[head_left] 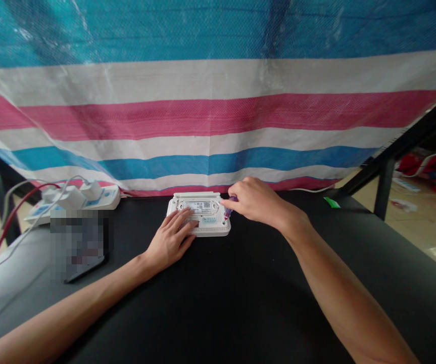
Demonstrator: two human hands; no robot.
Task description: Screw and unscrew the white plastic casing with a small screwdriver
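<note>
A white router (210, 230) lies with its labelled, vented underside up on the black table. My left hand (170, 236) rests on its left part, fingers stretched and spread over the label and vents, thumb by the near edge. My right hand (257, 202) is closed around a small screwdriver (228, 211) with a purple, see-through handle. The screwdriver points down at the router's near right corner, beside a dark round hole. Whether its tip touches the router is too small to tell.
A white power strip (109, 197) with plugs and cables stands at the back left. Before it lies a blurred-out phone-like device (85, 247). A small green packet (332, 202) is at the back right. Striped sheeting (210, 116) hangs behind the black table (221, 303).
</note>
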